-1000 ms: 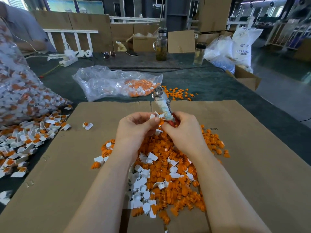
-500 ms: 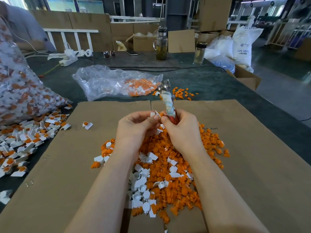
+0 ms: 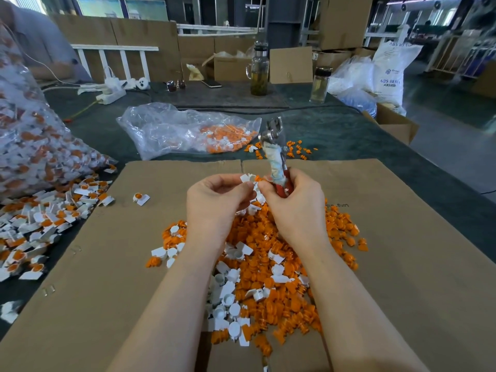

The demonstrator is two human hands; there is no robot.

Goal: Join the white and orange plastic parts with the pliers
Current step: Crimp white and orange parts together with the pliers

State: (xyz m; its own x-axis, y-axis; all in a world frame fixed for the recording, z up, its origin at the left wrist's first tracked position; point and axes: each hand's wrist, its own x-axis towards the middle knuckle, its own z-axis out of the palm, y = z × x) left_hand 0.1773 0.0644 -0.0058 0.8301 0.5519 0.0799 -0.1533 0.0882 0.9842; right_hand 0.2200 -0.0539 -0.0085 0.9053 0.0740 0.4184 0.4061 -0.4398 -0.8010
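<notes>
Both hands meet above a heap of loose orange and white plastic parts on brown cardboard. My left hand pinches a small white part with an orange piece showing at its edge. My right hand grips the pliers by the red handles, one of them wrapped in cloth; the metal jaws point up and away. My right fingertips also touch the white part. The palms hide the rest of the part.
Joined white-and-orange pieces spread at the left beside a large full clear bag. A flatter plastic bag of orange parts lies behind the cardboard. Two bottles and boxes stand at the back; a person sits far left.
The pliers have swung from leaning left to more upright, jaws a little further right. Both hands stay together at the same spot over the heap.
</notes>
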